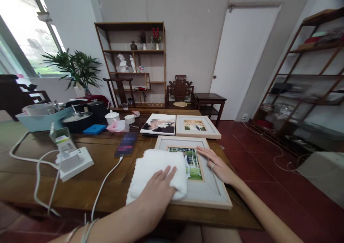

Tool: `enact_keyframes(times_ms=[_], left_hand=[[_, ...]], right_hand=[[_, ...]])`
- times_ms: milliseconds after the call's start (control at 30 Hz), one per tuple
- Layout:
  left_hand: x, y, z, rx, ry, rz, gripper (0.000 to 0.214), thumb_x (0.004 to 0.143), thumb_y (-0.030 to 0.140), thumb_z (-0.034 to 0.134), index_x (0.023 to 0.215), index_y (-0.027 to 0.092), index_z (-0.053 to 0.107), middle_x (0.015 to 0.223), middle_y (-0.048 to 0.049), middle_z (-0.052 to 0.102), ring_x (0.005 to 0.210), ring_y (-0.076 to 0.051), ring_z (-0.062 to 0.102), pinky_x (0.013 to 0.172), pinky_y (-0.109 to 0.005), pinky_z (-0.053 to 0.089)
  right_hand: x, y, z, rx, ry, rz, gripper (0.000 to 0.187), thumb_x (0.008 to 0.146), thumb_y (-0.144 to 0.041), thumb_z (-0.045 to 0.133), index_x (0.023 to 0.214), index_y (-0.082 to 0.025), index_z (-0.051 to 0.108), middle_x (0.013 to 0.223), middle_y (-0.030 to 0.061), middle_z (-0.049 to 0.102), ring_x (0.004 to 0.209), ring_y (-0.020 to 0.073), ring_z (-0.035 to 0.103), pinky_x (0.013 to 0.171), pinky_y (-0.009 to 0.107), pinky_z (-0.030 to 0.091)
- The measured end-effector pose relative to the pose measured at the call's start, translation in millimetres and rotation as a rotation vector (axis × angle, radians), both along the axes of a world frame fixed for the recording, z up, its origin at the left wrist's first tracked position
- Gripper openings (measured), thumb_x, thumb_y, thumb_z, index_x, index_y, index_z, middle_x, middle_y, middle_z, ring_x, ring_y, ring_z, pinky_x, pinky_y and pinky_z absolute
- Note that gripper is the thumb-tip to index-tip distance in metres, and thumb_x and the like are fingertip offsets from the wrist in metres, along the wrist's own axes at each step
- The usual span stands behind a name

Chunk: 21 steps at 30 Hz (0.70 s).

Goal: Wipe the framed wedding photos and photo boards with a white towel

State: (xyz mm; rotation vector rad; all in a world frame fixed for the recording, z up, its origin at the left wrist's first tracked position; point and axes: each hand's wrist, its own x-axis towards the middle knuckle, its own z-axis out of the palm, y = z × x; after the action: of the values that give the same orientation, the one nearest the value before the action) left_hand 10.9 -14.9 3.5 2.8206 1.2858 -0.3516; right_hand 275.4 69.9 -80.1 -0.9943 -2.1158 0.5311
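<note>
A light wooden picture frame [215, 199] lies flat on the table in front of me. Its wide pale mat surrounds a photo [195, 166] of a person on green grass. My left hand [157, 191] presses on a folded white towel [146, 167], gripping it near its right edge. That towel covers the frame's left part and some of the photo. With fingers stretched out, my right hand [219, 167] rests on the frame's right side, its fingertips by the photo's upper right corner. A ring is on one finger.
Behind lie a second framed photo [212, 128] and a picture panel [158, 124]. To the left are a phone [125, 144] on a cable, a white power strip [75, 164], a blue box [94, 129], a lidded white cup [112, 117] and a dark pot [76, 121].
</note>
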Motion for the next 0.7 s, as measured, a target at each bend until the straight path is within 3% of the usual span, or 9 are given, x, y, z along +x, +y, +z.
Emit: enact_keyframes(times_ms=[167,267,333,500,700], left_hand=[[-4.5,64.1,-24.2,0.308,-0.143,0.155,0.033,0.081,0.003,0.044,0.103,0.015,0.066,0.142,-0.0167,0.031,0.132,-0.027,0.029,0.105,-0.041,0.027],[-2.0,100.5,-30.7,0.406,-0.159,0.136,0.033,0.083,0.006,0.042,0.106,0.013,0.064,0.141,-0.0174,0.033,0.131,-0.028,0.029,0.104,-0.043,0.027],[1.4,111.3,-32.0,0.408,-0.15,0.105,0.033,0.082,0.005,0.041,0.106,0.012,0.063,0.14,-0.0184,0.034,0.13,-0.028,0.031,0.104,-0.044,0.028],[5.5,92.1,-28.0,0.344,-0.1,0.014,0.027,0.078,0.005,0.047,0.098,0.008,0.065,0.134,-0.0231,0.041,0.126,-0.03,0.038,0.102,-0.042,0.029],[1.4,25.3,-0.1,0.146,0.035,-0.125,0.024,0.071,0.014,0.061,0.095,0.008,0.064,0.125,-0.0245,0.05,0.12,-0.031,0.044,0.094,-0.037,0.037]], right_hand=[[-0.3,-0.6,1.7,-0.004,-0.01,0.015,0.044,0.088,-0.027,0.037,0.131,-0.025,0.046,0.142,0.0062,0.041,0.132,0.0255,0.031,0.107,0.051,0.023],[-0.7,-1.5,2.3,-0.008,-0.002,0.01,0.044,0.088,-0.028,0.038,0.13,-0.025,0.047,0.142,0.0068,0.041,0.132,0.0263,0.031,0.107,0.052,0.023],[-1.1,-2.2,2.7,-0.014,0.002,0.002,0.044,0.087,-0.027,0.038,0.13,-0.025,0.047,0.142,0.0067,0.041,0.132,0.0266,0.031,0.107,0.052,0.022],[-2.1,-2.7,3.3,-0.027,0.01,-0.009,0.045,0.086,-0.023,0.039,0.13,-0.027,0.047,0.141,0.0046,0.042,0.132,0.0255,0.032,0.108,0.051,0.024],[0.0,0.0,-2.8,-0.024,0.03,-0.045,0.051,0.084,-0.021,0.041,0.134,-0.027,0.042,0.146,0.0038,0.034,0.135,0.0254,0.027,0.109,0.053,0.018]])
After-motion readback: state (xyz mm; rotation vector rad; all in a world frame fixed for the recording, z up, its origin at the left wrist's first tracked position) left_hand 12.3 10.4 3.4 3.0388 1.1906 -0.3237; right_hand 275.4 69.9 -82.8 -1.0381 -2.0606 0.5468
